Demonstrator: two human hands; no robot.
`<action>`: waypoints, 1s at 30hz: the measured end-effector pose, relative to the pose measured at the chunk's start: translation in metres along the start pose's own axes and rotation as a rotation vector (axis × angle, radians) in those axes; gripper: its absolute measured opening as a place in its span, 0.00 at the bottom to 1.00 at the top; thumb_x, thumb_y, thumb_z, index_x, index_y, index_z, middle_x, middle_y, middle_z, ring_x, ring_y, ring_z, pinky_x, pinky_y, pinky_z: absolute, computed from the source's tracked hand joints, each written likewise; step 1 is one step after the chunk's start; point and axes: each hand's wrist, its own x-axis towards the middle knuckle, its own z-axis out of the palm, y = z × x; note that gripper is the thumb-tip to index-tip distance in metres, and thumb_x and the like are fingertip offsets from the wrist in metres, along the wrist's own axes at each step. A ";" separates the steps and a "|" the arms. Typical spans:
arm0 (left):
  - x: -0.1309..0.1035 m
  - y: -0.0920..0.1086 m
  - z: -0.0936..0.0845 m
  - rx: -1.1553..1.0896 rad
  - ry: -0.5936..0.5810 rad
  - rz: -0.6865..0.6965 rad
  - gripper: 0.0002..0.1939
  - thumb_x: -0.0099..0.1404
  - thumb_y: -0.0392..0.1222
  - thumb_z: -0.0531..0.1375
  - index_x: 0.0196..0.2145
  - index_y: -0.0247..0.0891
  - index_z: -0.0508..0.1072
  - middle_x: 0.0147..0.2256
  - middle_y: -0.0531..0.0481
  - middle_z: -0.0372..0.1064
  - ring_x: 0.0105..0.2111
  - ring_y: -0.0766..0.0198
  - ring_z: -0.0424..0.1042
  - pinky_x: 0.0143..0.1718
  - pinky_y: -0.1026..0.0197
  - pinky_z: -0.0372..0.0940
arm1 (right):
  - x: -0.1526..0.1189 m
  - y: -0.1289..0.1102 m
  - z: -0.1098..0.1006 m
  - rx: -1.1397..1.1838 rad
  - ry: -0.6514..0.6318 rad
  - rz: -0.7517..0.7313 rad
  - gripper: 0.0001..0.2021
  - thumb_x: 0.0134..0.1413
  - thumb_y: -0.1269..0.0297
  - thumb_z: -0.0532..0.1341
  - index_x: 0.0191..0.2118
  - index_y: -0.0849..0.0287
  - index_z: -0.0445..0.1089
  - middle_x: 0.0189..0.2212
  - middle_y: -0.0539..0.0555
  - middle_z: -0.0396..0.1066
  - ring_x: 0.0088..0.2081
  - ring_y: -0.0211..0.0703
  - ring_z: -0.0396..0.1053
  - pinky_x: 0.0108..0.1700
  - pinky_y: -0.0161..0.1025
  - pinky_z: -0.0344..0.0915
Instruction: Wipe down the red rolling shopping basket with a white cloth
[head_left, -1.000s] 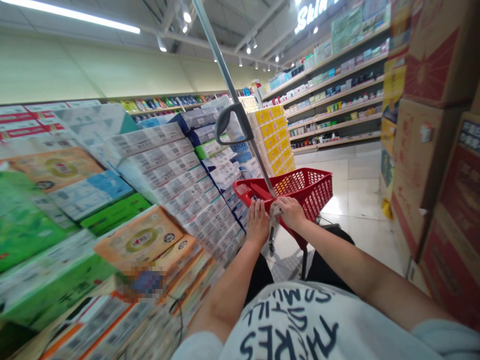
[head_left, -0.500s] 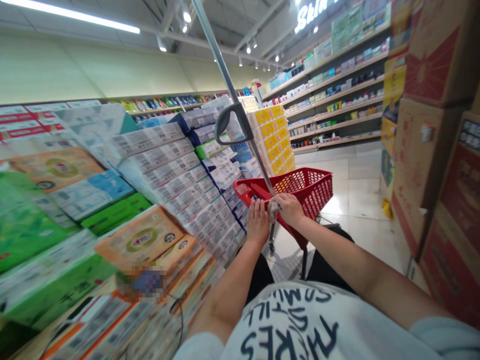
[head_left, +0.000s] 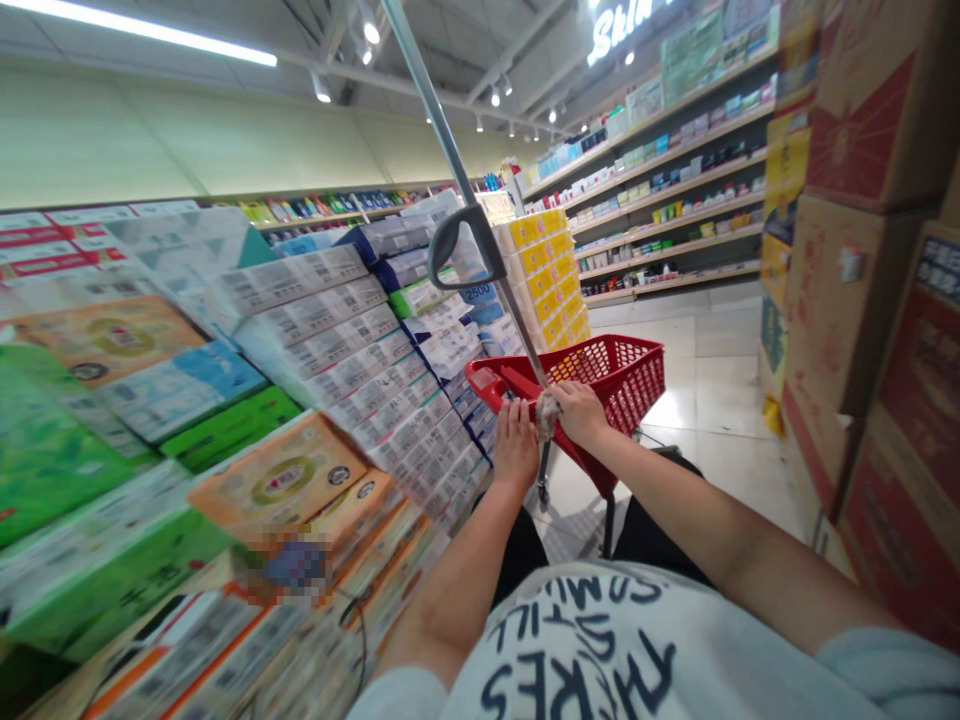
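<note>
Before me is a red shopping cart (head_left: 634, 405) with a perforated plastic basket. My left hand (head_left: 516, 445) is closed over its handle bar, fingers bent forward. On the right of the same bar, my right hand (head_left: 581, 412) is closed too, its fingertips partly hidden. Between the two hands, a crumpled whitish wrap (head_left: 547, 412) surrounds the lower part of a long metal pole (head_left: 435, 105). A grey loop-shaped grip (head_left: 469, 248) is fixed on the pole, which rises tilted to the upper left. What my palms touch underneath is hidden.
Stacked tissue packs (head_left: 345, 340) line the left side close to my arm. Tall cardboard cartons (head_left: 840, 330) stand along the right. A pale tiled floor (head_left: 712, 390) runs between them. Yellow-and-white packs (head_left: 544, 275) and stocked shelves (head_left: 675, 190) stand farther ahead.
</note>
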 end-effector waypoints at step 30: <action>-0.001 0.000 -0.001 -0.008 -0.016 -0.004 0.28 0.69 0.36 0.50 0.64 0.30 0.49 0.61 0.35 0.56 0.66 0.48 0.45 0.63 0.41 0.55 | -0.014 0.017 0.006 -0.010 -0.062 0.105 0.15 0.56 0.71 0.55 0.48 0.56 0.69 0.48 0.57 0.71 0.47 0.47 0.65 0.48 0.40 0.55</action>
